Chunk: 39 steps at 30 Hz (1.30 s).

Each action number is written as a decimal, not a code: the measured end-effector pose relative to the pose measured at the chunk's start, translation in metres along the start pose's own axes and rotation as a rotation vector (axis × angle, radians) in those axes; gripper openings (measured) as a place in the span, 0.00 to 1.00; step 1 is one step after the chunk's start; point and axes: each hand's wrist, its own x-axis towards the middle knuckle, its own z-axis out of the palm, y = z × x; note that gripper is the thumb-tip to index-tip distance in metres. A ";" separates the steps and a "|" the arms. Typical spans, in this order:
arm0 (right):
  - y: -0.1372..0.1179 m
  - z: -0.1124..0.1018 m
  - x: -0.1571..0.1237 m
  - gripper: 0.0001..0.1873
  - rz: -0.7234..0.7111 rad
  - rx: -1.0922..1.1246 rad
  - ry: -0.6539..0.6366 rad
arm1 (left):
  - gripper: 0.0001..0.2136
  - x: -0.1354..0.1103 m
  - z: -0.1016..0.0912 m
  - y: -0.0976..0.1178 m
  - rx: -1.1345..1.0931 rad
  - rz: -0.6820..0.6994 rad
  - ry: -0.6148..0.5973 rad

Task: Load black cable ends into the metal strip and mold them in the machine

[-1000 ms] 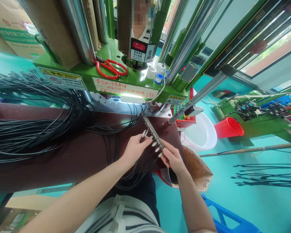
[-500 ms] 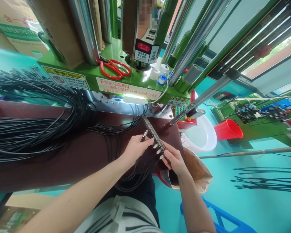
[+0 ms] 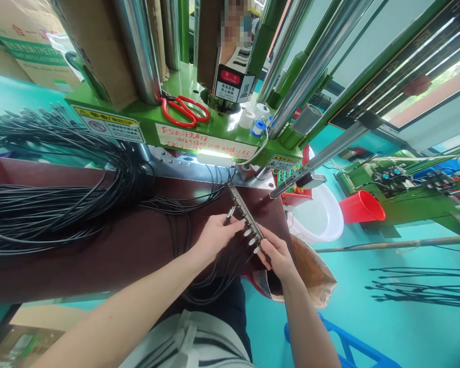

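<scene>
A narrow metal fixture bar lies slanted on the dark brown bench, with several silver cable plugs seated along its near side. My right hand is closed on the bar's near end. My left hand pinches a silver plug on a black cable, held just left of the bar's middle. Thin black cables hang from the plugs down over the bench edge toward my lap.
A big bundle of black cables covers the bench's left. Behind stands a green press machine with red scissors and tape rolls on it. To the right are a white tub, a red cup and a brown paper bag.
My left hand now holds a single plug instead of a small bunch. Both hands stay at the bar, and the view has shifted slightly.
</scene>
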 end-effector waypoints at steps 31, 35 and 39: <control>-0.003 -0.005 0.001 0.26 0.029 -0.036 -0.069 | 0.14 -0.001 -0.014 -0.004 -0.088 0.053 -0.032; -0.006 -0.002 0.001 0.28 0.031 -0.127 -0.097 | 0.13 -0.002 -0.014 -0.003 -0.049 0.070 0.023; -0.007 -0.001 0.000 0.28 0.046 -0.138 -0.077 | 0.14 -0.004 -0.014 0.000 0.030 0.102 0.033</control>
